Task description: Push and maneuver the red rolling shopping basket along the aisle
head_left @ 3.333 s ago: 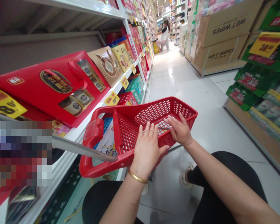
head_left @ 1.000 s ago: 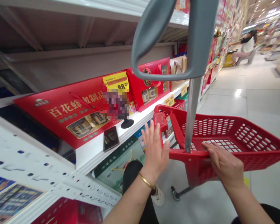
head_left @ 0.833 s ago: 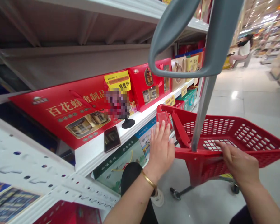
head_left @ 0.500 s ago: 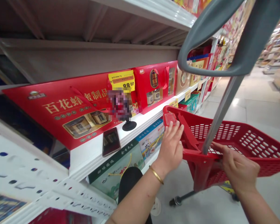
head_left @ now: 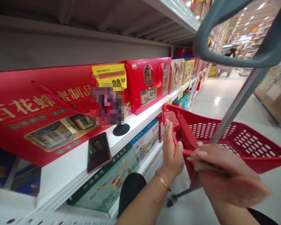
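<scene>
My left hand (head_left: 172,153), with a gold bangle at the wrist, lies against the near corner of a red shopping basket cart (head_left: 239,131). Its fingers are stretched out, with the thumb beside the rim. In front of the cart's grey pole (head_left: 234,106), my right hand (head_left: 231,175) is closed on a crumpled greyish-brown cloth (head_left: 210,167), partly hidden by the fingers and blurred. The cart's grey loop handle (head_left: 227,59) hangs large at the upper right.
On the white shelf (head_left: 61,175) at left lie a phone (head_left: 99,151) and a black round stand base (head_left: 121,129) under a pixelated patch. Red gift boxes (head_left: 147,84) line the shelf; a green box (head_left: 110,181) stands below. A tiled aisle (head_left: 222,90) runs off right.
My right hand has come up from beneath the cart's rim towards me, and the cloth now shows in it. My left hand stays at the basket corner. The view has shifted.
</scene>
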`<action>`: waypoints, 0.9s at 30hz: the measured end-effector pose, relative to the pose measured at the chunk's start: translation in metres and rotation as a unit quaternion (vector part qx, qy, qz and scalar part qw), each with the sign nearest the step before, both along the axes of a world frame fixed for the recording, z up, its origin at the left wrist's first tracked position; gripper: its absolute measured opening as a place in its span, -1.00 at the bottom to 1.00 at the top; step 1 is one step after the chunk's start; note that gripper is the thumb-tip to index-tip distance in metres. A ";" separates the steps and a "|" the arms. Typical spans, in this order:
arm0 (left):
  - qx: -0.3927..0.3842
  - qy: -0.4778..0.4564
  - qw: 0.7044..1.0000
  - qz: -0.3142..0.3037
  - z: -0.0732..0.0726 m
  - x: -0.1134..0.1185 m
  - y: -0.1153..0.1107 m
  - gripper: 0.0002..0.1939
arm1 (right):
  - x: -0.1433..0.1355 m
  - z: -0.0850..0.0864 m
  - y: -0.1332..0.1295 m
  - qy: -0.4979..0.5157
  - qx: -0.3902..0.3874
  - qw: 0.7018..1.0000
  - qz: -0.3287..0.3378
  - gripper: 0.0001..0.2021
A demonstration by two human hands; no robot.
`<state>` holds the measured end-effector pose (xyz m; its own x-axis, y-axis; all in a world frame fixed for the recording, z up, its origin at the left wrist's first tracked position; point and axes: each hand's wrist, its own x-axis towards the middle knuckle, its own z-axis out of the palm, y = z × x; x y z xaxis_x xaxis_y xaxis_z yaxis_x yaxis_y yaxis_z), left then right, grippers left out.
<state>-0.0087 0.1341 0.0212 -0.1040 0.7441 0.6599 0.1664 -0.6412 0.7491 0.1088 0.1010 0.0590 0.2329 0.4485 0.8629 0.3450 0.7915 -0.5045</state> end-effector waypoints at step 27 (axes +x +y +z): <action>-0.002 -0.075 0.996 -0.041 0.053 -0.006 -0.078 -0.53 | -0.031 0.020 -0.034 -0.126 -0.109 0.947 0.274 -0.06</action>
